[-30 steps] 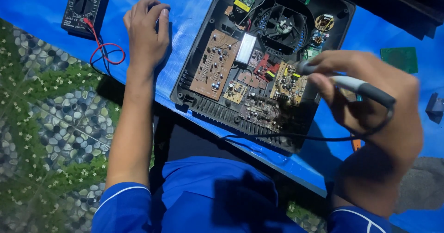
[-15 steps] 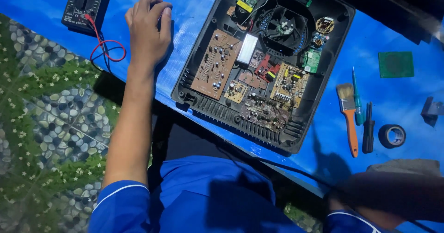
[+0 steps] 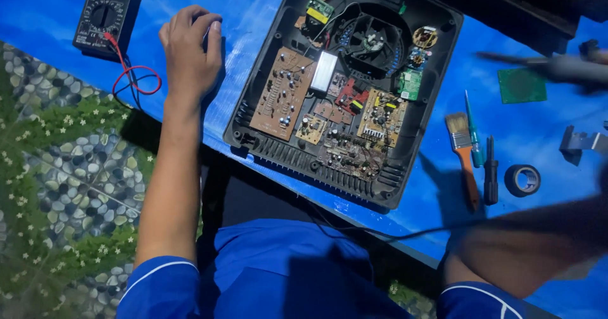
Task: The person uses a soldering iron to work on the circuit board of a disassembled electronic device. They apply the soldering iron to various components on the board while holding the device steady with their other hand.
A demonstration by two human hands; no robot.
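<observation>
left of the open casing the left hand lay palm down on the blue sheet, fingers curled loosely, gripping nothing. further left of the casing sat a multimeter, its red and black leads looping just beside that wrist. inside the casing lay brown circuit boards and, toward its far edge, a black fan. right of the casing the right arm swept across as a blur — the hand itself was out of sight at the frame edge, so its grip could not be told. a blurred soldering iron hung above the sheet, far right of the casing, over a small green board. between casing and arm lay a brush, two screwdrivers and a roll of black tape — all untouched.
</observation>
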